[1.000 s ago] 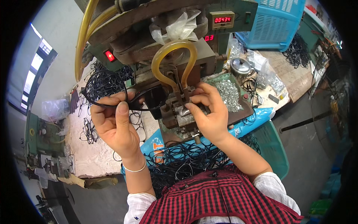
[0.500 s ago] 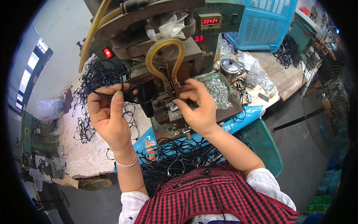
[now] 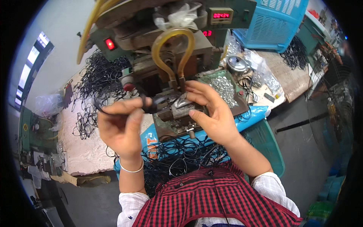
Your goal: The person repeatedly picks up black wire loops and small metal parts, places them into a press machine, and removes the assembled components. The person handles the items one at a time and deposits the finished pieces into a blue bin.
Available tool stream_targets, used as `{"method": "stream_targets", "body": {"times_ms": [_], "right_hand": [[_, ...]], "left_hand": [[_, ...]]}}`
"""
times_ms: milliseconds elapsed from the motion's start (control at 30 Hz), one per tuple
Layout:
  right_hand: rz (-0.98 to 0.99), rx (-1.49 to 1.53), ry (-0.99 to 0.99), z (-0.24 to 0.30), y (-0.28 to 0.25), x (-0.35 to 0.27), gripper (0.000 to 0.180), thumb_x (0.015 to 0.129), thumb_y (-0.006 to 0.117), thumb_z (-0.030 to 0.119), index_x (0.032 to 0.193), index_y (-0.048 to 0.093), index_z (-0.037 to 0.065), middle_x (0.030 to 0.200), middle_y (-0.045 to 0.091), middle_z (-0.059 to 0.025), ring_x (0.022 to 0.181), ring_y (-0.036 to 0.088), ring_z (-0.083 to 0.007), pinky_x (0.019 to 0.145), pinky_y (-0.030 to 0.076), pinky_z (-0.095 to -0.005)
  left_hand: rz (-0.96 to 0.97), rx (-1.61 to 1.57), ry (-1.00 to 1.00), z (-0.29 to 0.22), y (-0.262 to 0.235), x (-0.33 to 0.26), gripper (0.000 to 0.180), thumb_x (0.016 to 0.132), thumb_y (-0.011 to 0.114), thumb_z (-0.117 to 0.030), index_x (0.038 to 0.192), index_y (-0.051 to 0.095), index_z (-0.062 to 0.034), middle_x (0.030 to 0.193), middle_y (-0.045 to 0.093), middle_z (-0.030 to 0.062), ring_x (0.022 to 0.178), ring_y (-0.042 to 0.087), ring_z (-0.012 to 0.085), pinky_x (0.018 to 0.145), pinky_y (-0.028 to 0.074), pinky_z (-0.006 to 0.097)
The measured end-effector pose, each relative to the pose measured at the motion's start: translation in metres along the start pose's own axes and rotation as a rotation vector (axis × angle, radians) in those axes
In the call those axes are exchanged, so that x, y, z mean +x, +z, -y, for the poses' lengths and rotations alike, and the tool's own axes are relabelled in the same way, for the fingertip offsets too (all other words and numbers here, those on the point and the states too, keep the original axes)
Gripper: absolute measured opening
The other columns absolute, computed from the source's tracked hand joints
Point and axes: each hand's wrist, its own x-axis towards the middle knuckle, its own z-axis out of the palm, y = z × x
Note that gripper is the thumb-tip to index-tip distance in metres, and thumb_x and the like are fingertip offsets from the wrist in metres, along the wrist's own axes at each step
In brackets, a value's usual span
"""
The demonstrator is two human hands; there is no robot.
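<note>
My left hand (image 3: 120,126) pinches a thin black cord loop (image 3: 145,107) between thumb and fingers and holds it toward the metal die block (image 3: 177,110) of a small press machine (image 3: 166,49). My right hand (image 3: 210,113) rests on the right side of that block, fingers curled around its front, touching the cord's end there. A yellow hose loop (image 3: 172,51) arches just above both hands.
A pile of black cord loops (image 3: 177,159) fills a blue bin (image 3: 264,140) at my lap. More loops (image 3: 94,81) lie on the bench at left. A tray of small metal parts (image 3: 225,87), a round tin (image 3: 236,63) and a blue basket (image 3: 278,22) stand at right.
My left hand has drawn the cord a little down and away from the machine. My right hand stays on the die block. The camera has tilted nearer.
</note>
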Motion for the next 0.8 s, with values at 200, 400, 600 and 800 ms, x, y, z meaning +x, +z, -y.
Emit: {"method": "stream_targets", "body": {"times_ms": [200, 400, 600, 800], "right_hand": [[-0.398, -1.358, 0.038, -0.067, -0.114, -0.039, 0.031, 0.077, 0.082, 0.015, 0.104, 0.073, 0.005, 0.1, 0.071, -0.0127, 0.102, 0.062, -0.0338, 0.087, 0.05, -0.0464], [-0.426, -1.174, -0.281, -0.097, -0.114, -0.002, 0.016, 0.078, 0.079, 0.009, 0.09, 0.07, 0.003, 0.091, 0.069, -0.0131, 0.093, 0.062, -0.0354, 0.082, 0.05, -0.0448], [-0.282, -1.222, -0.353, -0.11, -0.107, 0.012, 0.017, 0.078, 0.076, 0.012, 0.093, 0.069, 0.008, 0.114, 0.064, -0.0147, 0.111, 0.059, -0.038, 0.089, 0.05, -0.0478], [-0.001, -1.464, -0.399, -0.125, -0.117, 0.054, 0.028, 0.078, 0.073, 0.011, 0.106, 0.068, 0.007, 0.136, 0.061, -0.0151, 0.134, 0.052, -0.0355, 0.094, 0.051, -0.0492]], "left_hand": [[0.56, 0.493, 0.53, 0.013, 0.006, -0.024, 0.018, 0.073, 0.08, 0.0, 0.084, 0.067, -0.0058, 0.107, 0.078, 0.0125, 0.074, 0.071, 0.0239, 0.066, 0.059, 0.033], [0.673, 0.621, 0.613, 0.022, 0.019, -0.024, 0.015, 0.074, 0.078, -0.007, 0.08, 0.065, -0.0067, 0.11, 0.076, 0.0088, 0.076, 0.067, 0.0184, 0.075, 0.062, 0.034], [0.72, 0.627, 0.579, 0.022, 0.017, -0.02, 0.015, 0.076, 0.079, -0.01, 0.079, 0.065, -0.0073, 0.11, 0.076, 0.0063, 0.068, 0.063, 0.0165, 0.074, 0.061, 0.033], [0.665, 0.594, 0.46, 0.022, 0.006, -0.04, 0.019, 0.078, 0.078, -0.009, 0.093, 0.068, -0.0052, 0.116, 0.075, 0.0078, 0.078, 0.067, 0.0192, 0.094, 0.06, 0.042]]}}
